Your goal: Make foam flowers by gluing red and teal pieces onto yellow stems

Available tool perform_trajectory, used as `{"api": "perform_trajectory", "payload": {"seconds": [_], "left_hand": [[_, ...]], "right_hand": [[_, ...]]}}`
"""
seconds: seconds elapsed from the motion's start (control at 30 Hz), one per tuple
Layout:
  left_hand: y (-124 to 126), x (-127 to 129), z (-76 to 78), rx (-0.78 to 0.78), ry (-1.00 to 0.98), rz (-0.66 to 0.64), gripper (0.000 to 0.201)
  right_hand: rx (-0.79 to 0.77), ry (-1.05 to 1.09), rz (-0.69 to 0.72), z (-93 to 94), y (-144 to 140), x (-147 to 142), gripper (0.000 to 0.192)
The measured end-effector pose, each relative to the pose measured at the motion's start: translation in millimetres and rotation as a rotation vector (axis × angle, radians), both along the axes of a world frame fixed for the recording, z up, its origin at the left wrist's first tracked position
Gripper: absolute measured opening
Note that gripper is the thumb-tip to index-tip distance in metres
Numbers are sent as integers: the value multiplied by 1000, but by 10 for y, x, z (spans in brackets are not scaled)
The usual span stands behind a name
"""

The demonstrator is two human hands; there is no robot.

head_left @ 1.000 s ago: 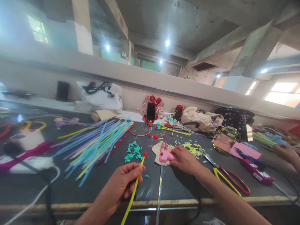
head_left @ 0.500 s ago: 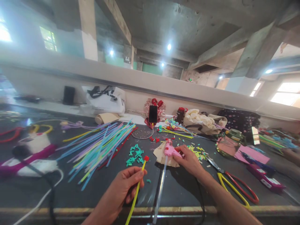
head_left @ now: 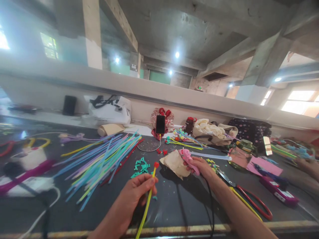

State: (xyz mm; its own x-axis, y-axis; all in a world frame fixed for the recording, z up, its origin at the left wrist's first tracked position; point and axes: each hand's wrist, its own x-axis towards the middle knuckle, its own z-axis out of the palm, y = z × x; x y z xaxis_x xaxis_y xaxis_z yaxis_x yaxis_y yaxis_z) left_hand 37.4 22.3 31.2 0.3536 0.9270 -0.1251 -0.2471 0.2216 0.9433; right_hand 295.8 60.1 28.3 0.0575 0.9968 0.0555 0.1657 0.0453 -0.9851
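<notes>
Between its thumb and fingers, my left hand (head_left: pixel 136 196) pinches a yellow pipe cleaner (head_left: pixel 147 204). A small red piece (head_left: pixel 156 165) sits on its upper end. My right hand (head_left: pixel 203 166) is wrapped round a pink glue gun (head_left: pixel 189 159), above a crumpled beige paper (head_left: pixel 174 162). From the gun's back a pale glue stick (head_left: pixel 211 155) points to the right. Small green pieces (head_left: pixel 142 167) lie beyond my left hand. Yellow bits (head_left: pixel 211 162) are partly hidden by my right hand.
Many coloured pipe cleaners (head_left: pixel 104 166) spread at left. Scissors (head_left: pixel 239 187) with red and yellow handles lie by my right forearm. A phone (head_left: pixel 160 124) stands at the back. A jar (head_left: pixel 241 151) and another person's hand (head_left: pixel 305 166) are at right.
My right hand has picked the glue gun up off the paper and turned it; the glue stick swung from pointing toward me to pointing right. My left hand still holds the yellow pipe cleaner.
</notes>
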Motion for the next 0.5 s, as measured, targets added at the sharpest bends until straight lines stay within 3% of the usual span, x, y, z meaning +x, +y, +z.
{"api": "perform_trajectory", "payload": {"seconds": [0.1, 0.17, 0.33, 0.5], "left_hand": [[157, 214, 177, 29, -66, 15, 16], [310, 405, 226, -71, -150, 13, 12], [619, 789, 85, -172, -50, 35, 15], [661, 873, -32, -225, 57, 5, 31]], "right_hand": [[-39, 49, 25, -16, 11, -21, 27], [-60, 75, 36, -29, 20, -26, 26], [-95, 137, 41, -40, 20, 20, 22], [-44, 249, 5, 21, -77, 136, 21]]}}
